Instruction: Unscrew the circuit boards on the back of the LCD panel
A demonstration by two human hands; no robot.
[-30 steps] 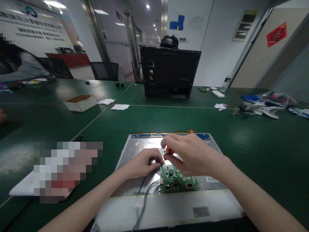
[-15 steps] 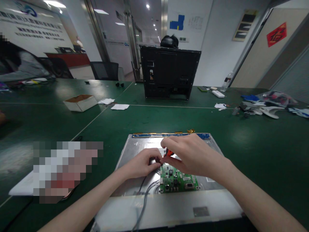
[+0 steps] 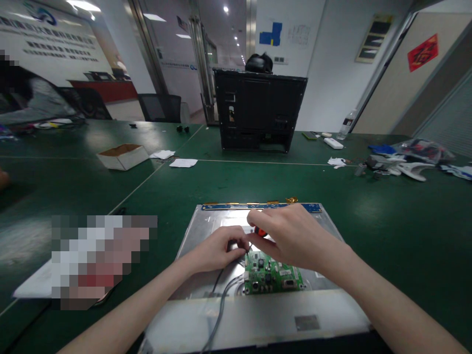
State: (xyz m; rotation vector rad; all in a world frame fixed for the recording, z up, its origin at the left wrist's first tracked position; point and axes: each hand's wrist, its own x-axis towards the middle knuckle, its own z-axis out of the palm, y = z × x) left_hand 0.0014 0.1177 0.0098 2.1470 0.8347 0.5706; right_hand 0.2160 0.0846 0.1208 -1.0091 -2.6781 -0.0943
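A green circuit board lies on the silver metal back of a display panel in front of me. My right hand is closed around a red-and-black screwdriver, its thin shaft angled down to the board's upper left corner. My left hand pinches at that same corner, thumb and forefinger together beside the tip; what they hold is hidden. Grey cables run from the board's left side down over the panel's white lower strip. A blue strip board edges the panel's far side.
A black monitor housing stands upright on the green table. An open cardboard box and papers lie left of it. To the right are a bottle and several loose parts. A blurred-out item lies left of me.
My right hand has shifted very slightly, and the screwdriver's handle and shaft show at a slightly different angle. My left hand stays at the board's corner.
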